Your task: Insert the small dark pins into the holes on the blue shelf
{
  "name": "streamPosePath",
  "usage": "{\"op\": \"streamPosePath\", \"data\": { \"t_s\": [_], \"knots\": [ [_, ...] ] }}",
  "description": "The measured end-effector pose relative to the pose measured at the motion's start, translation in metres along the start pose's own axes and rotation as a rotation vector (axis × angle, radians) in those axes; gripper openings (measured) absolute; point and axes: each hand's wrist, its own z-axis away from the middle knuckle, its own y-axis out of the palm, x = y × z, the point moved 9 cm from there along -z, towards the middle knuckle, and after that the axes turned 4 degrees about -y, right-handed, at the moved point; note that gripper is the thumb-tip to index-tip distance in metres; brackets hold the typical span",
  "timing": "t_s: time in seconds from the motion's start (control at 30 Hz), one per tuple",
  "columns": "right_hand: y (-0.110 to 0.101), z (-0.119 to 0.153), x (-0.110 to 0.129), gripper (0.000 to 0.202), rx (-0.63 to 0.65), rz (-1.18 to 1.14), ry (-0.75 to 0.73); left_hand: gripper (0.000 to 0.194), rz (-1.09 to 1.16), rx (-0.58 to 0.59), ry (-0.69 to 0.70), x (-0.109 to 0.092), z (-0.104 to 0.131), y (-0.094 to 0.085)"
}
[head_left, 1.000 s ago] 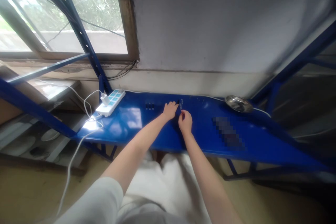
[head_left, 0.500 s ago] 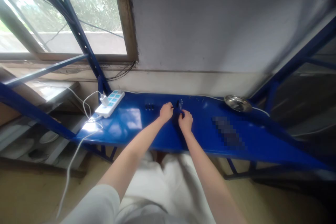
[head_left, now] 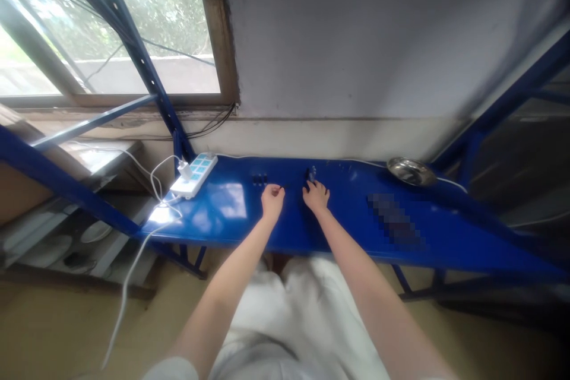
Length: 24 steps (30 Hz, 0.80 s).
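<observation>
My left hand (head_left: pixel 273 200) is closed in a pinch over the blue table (head_left: pixel 289 231). A small dark thing shows at its fingertips, too small to name. Just beyond that hand stands a short row of small dark pieces with pale ends (head_left: pixel 259 179). My right hand (head_left: pixel 317 196) has its fingers spread and reaches forward, palm down. Its fingertips are at a little cluster of clear small pieces (head_left: pixel 313 173), with a small black piece (head_left: pixel 307 173) on the left of them. Whether the fingers touch these I cannot tell.
A white power strip (head_left: pixel 194 174) with a plug and cable lies at the table's left end. Toward the right back sits a shiny metal dish (head_left: pixel 410 171). A blurred-out dark object (head_left: pixel 394 219) lies nearer. Blue frame posts rise at both ends.
My left hand has drawn back and left, away from the right hand, still pinched. The fingers of my right hand have gone from a pinch to spread, over the clear pieces.
</observation>
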Motion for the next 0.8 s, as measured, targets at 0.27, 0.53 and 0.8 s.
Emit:
{"op": "streamPosePath", "data": {
  "t_s": [0.27,0.53,0.8],
  "knots": [
    [-0.008,0.006,0.01,0.029,0.032,0.025,-0.011,0.008,0.12,-0.006,-0.006,-0.005,0.011,-0.002],
    [-0.07,0.029,0.055,0.023,-0.204,-0.276,-0.15,0.01,0.354,-0.017,-0.08,-0.008,0.007,-0.002],
    [-0.09,0.036,0.072,0.021,-0.197,-0.616,-0.096,0.014,0.412,0.009,-0.107,-0.022,0.009,-0.007]
  ]
}}
